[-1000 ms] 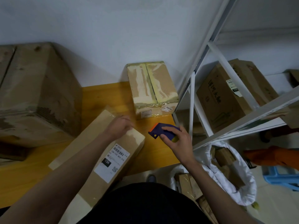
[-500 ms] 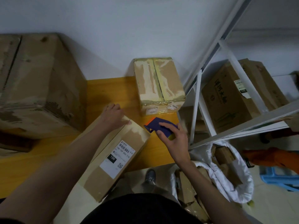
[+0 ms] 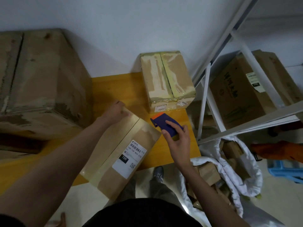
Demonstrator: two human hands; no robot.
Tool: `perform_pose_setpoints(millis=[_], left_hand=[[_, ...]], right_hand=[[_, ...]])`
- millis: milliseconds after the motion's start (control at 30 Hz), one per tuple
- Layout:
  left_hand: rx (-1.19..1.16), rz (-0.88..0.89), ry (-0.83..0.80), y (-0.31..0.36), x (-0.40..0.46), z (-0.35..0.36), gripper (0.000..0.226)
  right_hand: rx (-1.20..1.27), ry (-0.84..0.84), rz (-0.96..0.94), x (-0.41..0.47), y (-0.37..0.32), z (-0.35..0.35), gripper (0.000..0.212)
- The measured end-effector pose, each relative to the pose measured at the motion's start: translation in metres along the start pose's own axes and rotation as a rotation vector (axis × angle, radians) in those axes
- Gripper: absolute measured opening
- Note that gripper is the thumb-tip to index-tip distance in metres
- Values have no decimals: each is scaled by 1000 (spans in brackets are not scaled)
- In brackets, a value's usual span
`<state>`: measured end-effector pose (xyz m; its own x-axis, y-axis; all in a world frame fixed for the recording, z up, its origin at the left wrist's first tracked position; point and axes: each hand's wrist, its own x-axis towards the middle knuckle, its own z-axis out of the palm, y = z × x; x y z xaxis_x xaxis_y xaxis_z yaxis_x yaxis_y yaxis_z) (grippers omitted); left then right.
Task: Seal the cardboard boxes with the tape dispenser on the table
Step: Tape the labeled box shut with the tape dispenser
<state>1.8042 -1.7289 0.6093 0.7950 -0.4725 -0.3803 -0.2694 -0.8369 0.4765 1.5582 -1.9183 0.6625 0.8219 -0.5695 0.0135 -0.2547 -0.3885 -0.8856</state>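
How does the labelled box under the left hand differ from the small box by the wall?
The labelled box is long, flat and overhangs the table edge; the small box is squarer and stands back by the wall. The left hand holds the labelled box; the small box is untouched. Both are brown, taped cardboard.

I log a long cardboard box (image 3: pixel 114 163) lying diagonally on the yellow surface (image 3: pixel 113 89), its near end overhanging the front edge. The left grip (image 3: pixel 117 110) holds the box's far end, fingers bent over the edge. The right grip (image 3: pixel 177 141) holds the blue-and-orange tape dispenser (image 3: pixel 164 122) just beside the box's right far corner, orange end pointing away from me. I cannot confirm contact between the two. A white shipping label (image 3: pixel 129 158) sits on the box top. A small taped box (image 3: pixel 167 79) stands behind, against the wall.
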Motion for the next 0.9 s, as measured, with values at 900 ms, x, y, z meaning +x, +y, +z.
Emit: perform_pose_setpoints(millis=[900], left_hand=[[-500, -437, 68, 10, 20, 5, 19]], right_hand=[[71, 180, 153, -9, -10, 5, 37]])
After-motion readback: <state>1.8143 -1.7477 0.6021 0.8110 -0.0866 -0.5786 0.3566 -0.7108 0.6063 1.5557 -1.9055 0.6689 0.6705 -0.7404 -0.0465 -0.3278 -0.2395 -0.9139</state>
